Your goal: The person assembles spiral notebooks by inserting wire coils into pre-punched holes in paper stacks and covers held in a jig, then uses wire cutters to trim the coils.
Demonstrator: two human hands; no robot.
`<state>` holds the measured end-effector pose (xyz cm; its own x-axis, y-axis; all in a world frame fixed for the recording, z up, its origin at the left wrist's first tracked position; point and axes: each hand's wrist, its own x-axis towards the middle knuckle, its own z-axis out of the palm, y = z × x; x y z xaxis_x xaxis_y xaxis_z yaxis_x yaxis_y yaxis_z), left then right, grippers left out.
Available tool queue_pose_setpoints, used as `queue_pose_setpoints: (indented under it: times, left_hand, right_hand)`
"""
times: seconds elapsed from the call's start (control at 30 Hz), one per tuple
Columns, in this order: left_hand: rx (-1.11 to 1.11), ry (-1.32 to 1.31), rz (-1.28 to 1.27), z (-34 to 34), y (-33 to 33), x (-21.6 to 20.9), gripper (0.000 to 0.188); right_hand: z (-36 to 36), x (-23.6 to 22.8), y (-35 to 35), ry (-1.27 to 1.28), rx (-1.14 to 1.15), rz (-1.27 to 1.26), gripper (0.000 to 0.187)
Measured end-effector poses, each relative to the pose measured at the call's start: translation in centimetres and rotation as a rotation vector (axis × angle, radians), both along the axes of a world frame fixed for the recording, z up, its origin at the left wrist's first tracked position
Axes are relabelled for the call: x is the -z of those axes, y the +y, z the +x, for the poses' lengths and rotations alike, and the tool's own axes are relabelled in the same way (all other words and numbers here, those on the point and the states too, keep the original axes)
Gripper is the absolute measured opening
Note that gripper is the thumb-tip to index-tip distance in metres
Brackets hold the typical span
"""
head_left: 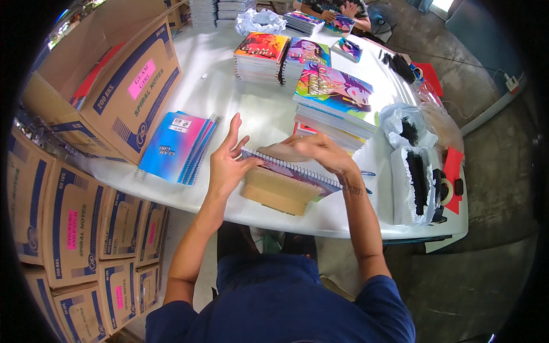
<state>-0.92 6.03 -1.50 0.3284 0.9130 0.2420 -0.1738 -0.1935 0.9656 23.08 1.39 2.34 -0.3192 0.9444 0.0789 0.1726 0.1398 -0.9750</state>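
A spiral notebook point(297, 171) is tilted up on its edge in front of me, its dark wire coil along the top. My left hand point(229, 163) grips its left end, thumb on the near side and index finger stretched up. Over the coil, my right hand point(320, 151) is bent at the wrist; its fingers are smeared by motion, so their hold is unclear. Loose coil loops show at my right wrist. Below the notebook sits a brown cardboard-like block point(274, 194). Nearest my left hand lies a small stack of blue-pink spiral notebooks point(177, 148).
An open carton point(126, 97) stands at the left, above stacked cartons point(71, 223). Notebook piles point(334, 91) rise beyond my right hand. To the right are a white box of black coils point(417, 183), a tape roll point(446, 191) and pens point(368, 173). Another person's hands point(349, 10) work opposite.
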Motion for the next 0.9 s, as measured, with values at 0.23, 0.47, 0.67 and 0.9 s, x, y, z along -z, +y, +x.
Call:
queue_pose_setpoints:
  times: [0.23,0.47,0.67,0.9]
  left_hand:
    - [-0.006,0.012,0.069,-0.2,0.6,0.9,0.112]
    - [0.425,0.115,0.161,-1.2,3.3,2.3,0.073]
    - [0.263,0.016,0.165,-2.1,2.8,-7.3,0.07]
    - [0.551,0.316,0.401,-3.8,-3.9,-6.6,0.065]
  right_hand:
    - [-1.5,-0.9,0.9,-0.065,0.055,-0.072,0.05]
    - [0.4,3.9,0.1,-0.506,0.133,0.261,0.032]
    - [5.3,10.9,-4.0,-0.97,0.382,0.569,0.036]
    - [11.5,10.3,-12.9,-1.402,0.739,0.338,0.055]
